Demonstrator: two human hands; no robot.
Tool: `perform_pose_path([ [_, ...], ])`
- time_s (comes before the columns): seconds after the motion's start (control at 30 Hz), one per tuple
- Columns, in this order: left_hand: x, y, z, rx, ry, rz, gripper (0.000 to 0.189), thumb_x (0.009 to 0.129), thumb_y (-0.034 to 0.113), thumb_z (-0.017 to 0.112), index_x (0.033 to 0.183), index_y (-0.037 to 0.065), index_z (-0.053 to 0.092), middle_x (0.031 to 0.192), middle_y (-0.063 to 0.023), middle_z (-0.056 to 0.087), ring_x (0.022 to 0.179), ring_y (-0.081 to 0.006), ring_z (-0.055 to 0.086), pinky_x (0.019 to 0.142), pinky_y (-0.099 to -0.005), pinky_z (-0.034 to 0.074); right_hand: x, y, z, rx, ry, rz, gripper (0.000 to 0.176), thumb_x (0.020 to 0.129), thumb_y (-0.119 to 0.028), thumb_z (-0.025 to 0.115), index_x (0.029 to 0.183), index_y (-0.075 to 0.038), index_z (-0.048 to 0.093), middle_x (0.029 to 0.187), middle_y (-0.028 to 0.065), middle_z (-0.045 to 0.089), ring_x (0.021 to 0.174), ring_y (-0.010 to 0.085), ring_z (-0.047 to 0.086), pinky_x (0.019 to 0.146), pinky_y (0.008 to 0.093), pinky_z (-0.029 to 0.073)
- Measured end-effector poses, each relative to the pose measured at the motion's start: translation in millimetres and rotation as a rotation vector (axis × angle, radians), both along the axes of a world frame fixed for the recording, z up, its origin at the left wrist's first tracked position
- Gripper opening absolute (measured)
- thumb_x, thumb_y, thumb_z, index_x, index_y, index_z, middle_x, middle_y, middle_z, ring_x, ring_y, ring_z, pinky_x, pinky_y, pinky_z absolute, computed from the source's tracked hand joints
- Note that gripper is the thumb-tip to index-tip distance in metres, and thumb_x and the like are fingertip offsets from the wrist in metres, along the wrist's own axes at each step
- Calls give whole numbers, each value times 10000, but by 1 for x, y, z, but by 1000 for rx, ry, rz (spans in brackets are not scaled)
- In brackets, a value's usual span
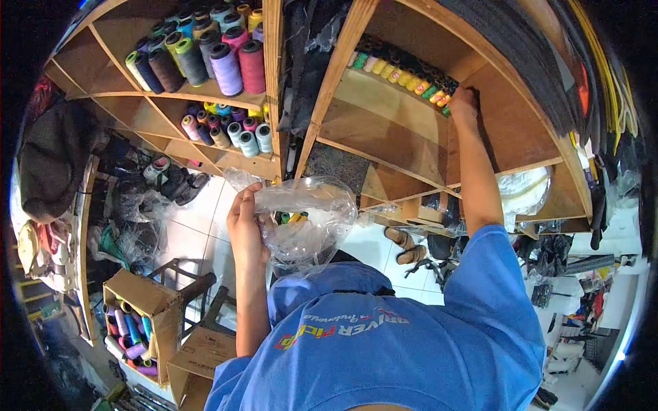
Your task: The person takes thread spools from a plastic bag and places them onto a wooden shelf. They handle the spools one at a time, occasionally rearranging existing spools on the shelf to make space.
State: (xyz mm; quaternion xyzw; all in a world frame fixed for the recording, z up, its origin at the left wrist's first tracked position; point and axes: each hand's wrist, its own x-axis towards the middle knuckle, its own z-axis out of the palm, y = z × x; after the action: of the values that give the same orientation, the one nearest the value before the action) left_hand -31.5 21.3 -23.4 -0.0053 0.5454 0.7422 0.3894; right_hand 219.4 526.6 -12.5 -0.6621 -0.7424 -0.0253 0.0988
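My left hand is closed on the rim of a clear plastic bag, which hangs in front of my body. A few small yellow and green thread spools show through the plastic. My right arm is stretched up into a wooden shelf compartment. There my right hand has its fingers curled at the near right end of a double row of small thread spools, mostly yellow and green with dark tops. Whatever those fingers hold is hidden.
Large thread cones fill an upper left compartment, with smaller cones below. A cardboard box of thread cones stands lower left. Dark strips hang at the upper right. Sandals lie on the tiled floor.
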Motion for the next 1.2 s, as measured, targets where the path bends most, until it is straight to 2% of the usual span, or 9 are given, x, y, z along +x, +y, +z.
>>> perform_pose_path([
  [0.13, -1, -1, 5, -16, -2, -20, 253, 953, 263, 457, 1011, 50, 582, 615, 24, 462, 438, -34, 354, 374, -191, 269, -2, 11, -6, 35, -27, -67, 376, 922, -250, 359, 1078, -13, 605, 1141, 228, 575, 1047, 369, 568, 906, 445, 451],
  [0.3, 2, 3, -2, -22, 17, -35, 264, 948, 290, 465, 1059, 74, 569, 580, 39, 388, 462, -42, 342, 370, -184, 262, -22, -43, 37, -55, -410, 31, 314, 913, -200, 413, 1106, -35, 598, 1144, 198, 583, 1090, 324, 561, 883, 415, 479],
  [0.7, 6, -4, -1, -2, -24, -21, 251, 951, 274, 463, 1054, 77, 580, 595, 32, 418, 479, -38, 372, 371, -180, 281, -17, -22, 26, -41, -270, -11, 309, 917, -172, 395, 1090, -32, 609, 1177, 185, 572, 1039, 324, 592, 872, 415, 489],
  [0.9, 5, -3, -6, 5, 1, -7, 247, 951, 271, 462, 1041, 74, 581, 600, 30, 424, 480, -35, 370, 373, -182, 294, -14, -34, 45, 34, -276, 147, 251, 843, -185, 540, 1009, -35, 655, 1063, 190, 627, 991, 304, 618, 808, 379, 512],
  [1.0, 7, 0, -3, 21, -17, -13, 241, 949, 269, 465, 1032, 75, 582, 602, 31, 424, 469, -34, 360, 374, -178, 298, -14, -48, 57, -406, -98, 405, 286, 792, -230, 632, 1012, -50, 664, 1007, 145, 663, 900, 236, 651, 748, 330, 520],
  [1.07, 7, 3, 2, 42, -34, -21, 237, 946, 262, 473, 1025, 68, 584, 619, 31, 447, 468, -30, 364, 375, -174, 297, -48, -162, 93, -711, 203, 755, 333, 757, -287, 697, 1012, -73, 673, 884, 38, 673, 713, 101, 583, 613, 249, 469],
  [1.1, 9, 4, 4, 59, -50, -34, 235, 944, 255, 478, 1021, 61, 586, 635, 31, 470, 472, -27, 371, 376, -171, 294, -68, -223, 111, -1010, 237, 782, 270, 814, -258, 651, 1008, -72, 675, 886, 39, 674, 717, 94, 588, 621, 247, 476],
  [1.13, 11, 6, 7, 76, -63, -46, 234, 941, 249, 484, 1017, 53, 588, 651, 30, 493, 477, -24, 379, 377, -167, 292, -72, -244, 88, -1232, 211, 945, 252, 858, -240, 609, 1025, -60, 666, 928, 45, 672, 738, 86, 596, 643, 260, 486],
  [1.2, 15, 11, 17, 66, -49, -71, 242, 938, 256, 495, 1028, 51, 587, 670, 24, 504, 483, -29, 395, 384, -168, 304, -88, -306, 29, -1277, 333, 1219, 277, 894, -219, 559, 1095, -41, 624, 1019, 98, 656, 847, 153, 614, 750, 303, 489],
])
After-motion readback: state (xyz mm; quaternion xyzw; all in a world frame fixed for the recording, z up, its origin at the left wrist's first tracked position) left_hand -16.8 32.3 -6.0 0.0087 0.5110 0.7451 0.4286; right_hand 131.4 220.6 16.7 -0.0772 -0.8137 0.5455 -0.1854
